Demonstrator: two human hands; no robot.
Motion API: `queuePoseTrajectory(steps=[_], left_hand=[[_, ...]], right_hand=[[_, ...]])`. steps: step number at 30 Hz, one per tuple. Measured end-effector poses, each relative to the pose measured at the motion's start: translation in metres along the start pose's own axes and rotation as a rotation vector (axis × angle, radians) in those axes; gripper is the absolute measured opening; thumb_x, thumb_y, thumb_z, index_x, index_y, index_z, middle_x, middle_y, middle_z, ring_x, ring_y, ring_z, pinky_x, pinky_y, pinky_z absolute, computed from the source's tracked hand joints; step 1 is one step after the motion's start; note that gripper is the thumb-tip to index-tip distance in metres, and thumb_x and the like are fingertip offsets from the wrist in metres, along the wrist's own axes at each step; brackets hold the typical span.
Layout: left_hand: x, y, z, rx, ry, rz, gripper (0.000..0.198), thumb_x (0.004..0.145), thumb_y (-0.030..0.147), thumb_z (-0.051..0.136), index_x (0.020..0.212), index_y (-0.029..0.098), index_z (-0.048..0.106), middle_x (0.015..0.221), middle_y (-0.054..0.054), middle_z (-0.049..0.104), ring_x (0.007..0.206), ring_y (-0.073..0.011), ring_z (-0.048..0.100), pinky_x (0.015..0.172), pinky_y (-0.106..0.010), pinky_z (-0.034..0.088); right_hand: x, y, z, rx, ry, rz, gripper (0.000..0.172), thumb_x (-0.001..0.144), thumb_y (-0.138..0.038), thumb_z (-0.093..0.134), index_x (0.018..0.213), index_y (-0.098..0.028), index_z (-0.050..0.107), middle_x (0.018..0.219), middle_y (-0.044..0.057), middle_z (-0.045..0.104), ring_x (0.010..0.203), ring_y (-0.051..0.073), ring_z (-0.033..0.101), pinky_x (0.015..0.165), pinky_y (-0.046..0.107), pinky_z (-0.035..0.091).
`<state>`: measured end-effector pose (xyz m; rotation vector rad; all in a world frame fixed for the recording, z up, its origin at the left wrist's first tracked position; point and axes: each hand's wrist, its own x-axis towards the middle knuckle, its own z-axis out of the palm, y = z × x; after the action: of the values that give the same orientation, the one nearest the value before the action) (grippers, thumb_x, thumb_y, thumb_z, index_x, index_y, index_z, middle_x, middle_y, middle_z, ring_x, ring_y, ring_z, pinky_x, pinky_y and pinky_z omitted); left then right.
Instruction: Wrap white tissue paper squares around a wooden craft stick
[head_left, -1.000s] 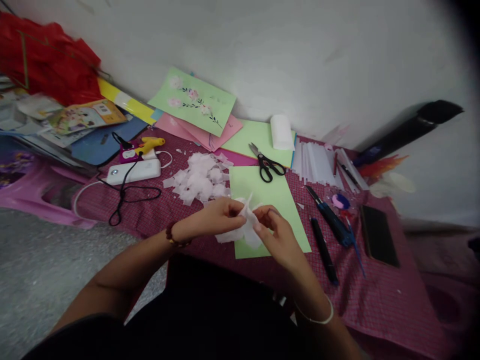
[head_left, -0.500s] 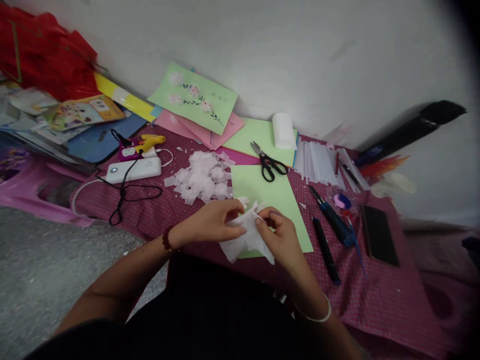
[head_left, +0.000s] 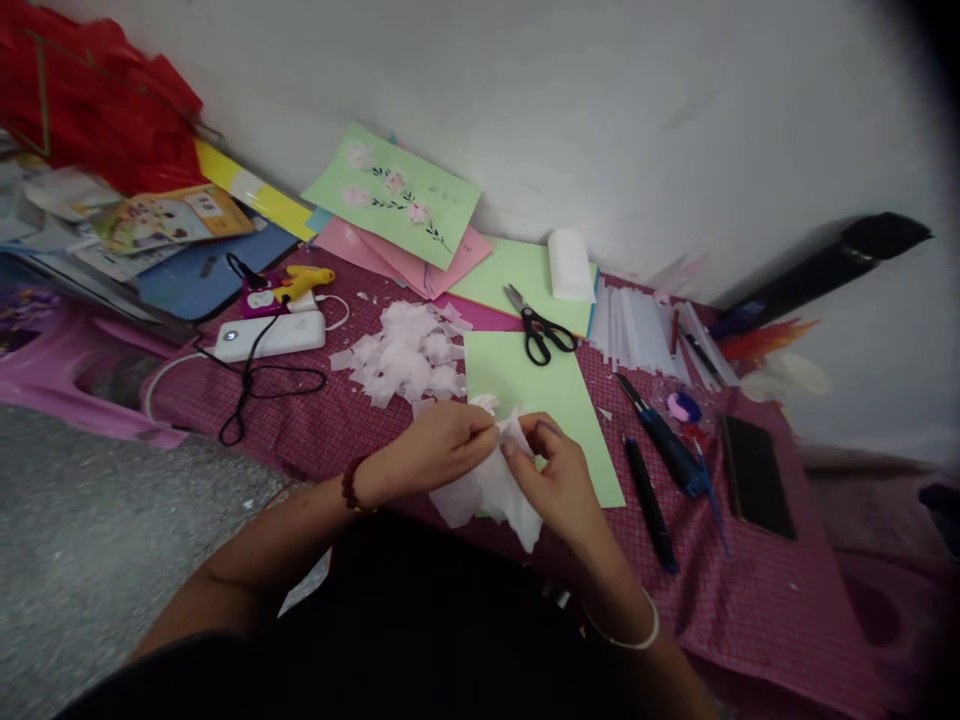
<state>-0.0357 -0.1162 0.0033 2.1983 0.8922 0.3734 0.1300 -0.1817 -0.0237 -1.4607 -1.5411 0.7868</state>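
White tissue sheet [head_left: 491, 490], just one, pinched by both the left hand [head_left: 439, 450] and right hand [head_left: 555, 475]. Behind it: one green card [head_left: 559, 400], one pair of scissors [head_left: 540, 325].

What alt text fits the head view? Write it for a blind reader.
Left hand and right hand pinch white tissue paper over a green sheet. Beyond lie a heap of tissue pieces and black scissors on red checked cloth.

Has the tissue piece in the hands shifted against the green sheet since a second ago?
Yes. The white tissue now hangs lower, past the near edge of the green sheet, pinched between left hand and right hand.
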Motion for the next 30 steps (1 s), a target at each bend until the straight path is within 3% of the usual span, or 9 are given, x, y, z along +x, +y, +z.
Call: queuePoseTrajectory(steps=[6, 12, 15, 23, 27, 30], left_hand=[[-0.009, 0.004, 0.002, -0.012, -0.030, 0.044, 0.031, 0.089, 0.024, 0.038, 0.059, 0.015, 0.038, 0.056, 0.004, 0.039, 0.055, -0.0076, 0.036, 0.054, -0.024, 0.025], [-0.003, 0.008, 0.003, 0.125, 0.112, 0.015, 0.014, 0.081, 0.027, 0.051, 0.075, 0.015, 0.053, 0.065, 0.002, 0.051, 0.058, -0.0091, 0.041, 0.055, -0.024, 0.027], [0.002, 0.009, 0.003, 0.139, 0.112, 0.045, 0.016, 0.082, 0.023, 0.047, 0.068, 0.015, 0.052, 0.062, 0.002, 0.050, 0.057, -0.0091, 0.039, 0.055, -0.024, 0.027], [0.004, 0.001, 0.005, -0.317, 0.108, -0.034, 0.020, 0.085, 0.025, 0.047, 0.072, 0.013, 0.056, 0.063, 0.002, 0.050, 0.058, -0.0078, 0.041, 0.052, -0.020, 0.031], [0.003, 0.001, 0.011, -0.406, 0.125, -0.056, 0.020, 0.084, 0.026, 0.049, 0.071, 0.013, 0.056, 0.062, 0.003, 0.046, 0.058, -0.0072, 0.040, 0.053, -0.020, 0.031], [0.002, 0.002, 0.015, -0.433, 0.167, -0.098, 0.019, 0.082, 0.025, 0.050, 0.067, 0.013, 0.053, 0.060, 0.004, 0.044, 0.057, -0.0070, 0.038, 0.052, -0.020, 0.030]], right_hand=[[0.001, -0.002, 0.001, 0.082, 0.105, 0.009, 0.016, 0.086, -0.020, 0.053, 0.070, -0.019, 0.054, 0.070, -0.001, 0.053, 0.065, 0.012, 0.053, 0.059, 0.024, 0.043], [-0.003, -0.003, 0.002, -0.013, 0.034, -0.045, 0.014, 0.088, -0.019, 0.051, 0.076, -0.019, 0.058, 0.076, 0.001, 0.058, 0.071, 0.014, 0.056, 0.068, 0.028, 0.044], [-0.005, -0.002, 0.000, -0.025, 0.028, -0.035, 0.013, 0.088, -0.021, 0.051, 0.077, -0.020, 0.059, 0.078, 0.002, 0.060, 0.074, 0.015, 0.056, 0.070, 0.029, 0.044], [-0.004, 0.007, -0.001, 0.263, 0.084, 0.130, 0.011, 0.084, -0.026, 0.056, 0.075, -0.019, 0.060, 0.076, 0.001, 0.055, 0.068, 0.013, 0.053, 0.060, 0.024, 0.043], [-0.001, 0.006, 0.003, 0.320, 0.078, 0.131, 0.008, 0.082, -0.026, 0.059, 0.076, -0.019, 0.059, 0.077, 0.000, 0.055, 0.069, 0.013, 0.053, 0.060, 0.024, 0.043], [-0.001, 0.008, 0.004, 0.350, 0.146, 0.189, 0.014, 0.081, -0.027, 0.060, 0.070, -0.020, 0.055, 0.069, -0.002, 0.051, 0.062, 0.012, 0.047, 0.054, 0.024, 0.040]])
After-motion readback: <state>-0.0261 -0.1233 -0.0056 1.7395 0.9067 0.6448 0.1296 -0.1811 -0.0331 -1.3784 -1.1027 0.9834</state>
